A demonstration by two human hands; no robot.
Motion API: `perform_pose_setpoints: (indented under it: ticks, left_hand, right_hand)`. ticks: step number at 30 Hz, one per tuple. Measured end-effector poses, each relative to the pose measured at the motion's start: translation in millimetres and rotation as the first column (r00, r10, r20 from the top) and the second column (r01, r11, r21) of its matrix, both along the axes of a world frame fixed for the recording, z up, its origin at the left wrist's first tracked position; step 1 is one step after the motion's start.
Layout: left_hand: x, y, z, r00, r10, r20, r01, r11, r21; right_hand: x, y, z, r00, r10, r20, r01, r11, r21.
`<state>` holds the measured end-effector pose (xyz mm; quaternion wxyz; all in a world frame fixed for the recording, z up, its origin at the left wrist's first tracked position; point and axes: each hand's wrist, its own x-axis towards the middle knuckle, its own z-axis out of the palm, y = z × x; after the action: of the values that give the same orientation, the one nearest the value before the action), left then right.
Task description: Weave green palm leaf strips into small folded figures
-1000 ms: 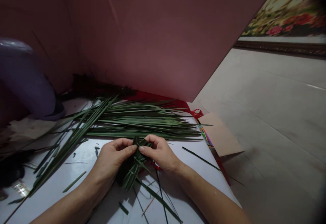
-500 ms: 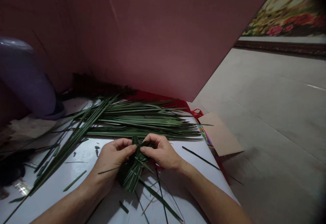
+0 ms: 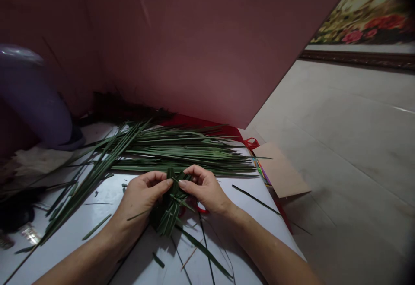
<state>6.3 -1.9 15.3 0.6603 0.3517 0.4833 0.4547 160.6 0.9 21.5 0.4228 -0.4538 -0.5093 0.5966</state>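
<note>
Leaf bundle [image 3: 167, 222] and 2 hands fill the near middle of the head view, above the white table [image 3: 108, 190]. The left hand [image 3: 144, 192] is closed in a pinch, thumb against curled fingers, gripping the left side of the bundle's upper end. The right hand [image 3: 205, 190] pinches the same end from the right, its thumb tip just beside the left thumb. Below the 2 thumbs the folded leaves hang down and spread out; whether they are tied or woven at the waist is too dark to tell.

To do this well, the left pinch should act as a firm anchor while the right makes small, even pulls. Folds are best pressed flat near the thumbs, since a sharp tug could split the leaf or loosen the layers. A thin strip [image 3: 138, 215] lies across the left wrist and could snag, so it deserves care.

Beyond the hands lie long leaves [image 3: 184, 151], with more crossing them at the left. A loose leaf [image 3: 209, 254] slants away below the bundle, and a red loop [image 3: 202, 208] shows under the right wrist, perhaps a scissor handle.
</note>
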Motion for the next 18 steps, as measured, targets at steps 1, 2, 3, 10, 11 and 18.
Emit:
perform_pose_setpoints:
  ticks: [1,2,3,10,11,18]
  left_hand:
    - [0.2,0.3,0.2,1.0,0.005,0.004,-0.005,1.0,0.0]
    - [0.4,0.6,0.3,1.0,0.007,0.011,-0.007,1.0,0.0]
    - [0.5,0.8,0.3,1.0,0.006,0.02,-0.006,1.0,-0.001]
    - [-0.6,0.5,0.1,0.999,-0.026,0.029,0.026,1.0,0.013]
    - [-0.7,0.4,0.0,0.999,-0.029,0.023,0.029,0.999,0.018]
    - [0.9,-0.6,1.0,0.998,-0.063,0.003,0.063,0.998,0.029]
  right_hand:
    - [-0.8,-0.3,0.8,1.0,0.0,-0.009,0.0,1.0,-0.006]
    - [-1.5,-0.7,1.5,1.0,0.002,-0.016,-0.002,1.0,-0.017]
    - [-2.1,-0.9,2.0,1.0,-0.001,-0.017,0.0,1.0,-0.03]
    - [-2.7,-1.0,2.0,1.0,0.001,0.011,0.0,0.995,-0.096]
    - [-2.9,-1.1,2.4,1.0,0.009,0.014,-0.008,0.995,-0.1]
    - [0.1,2.1,-1.8,1.0,0.006,0.025,-0.004,0.998,-0.06]
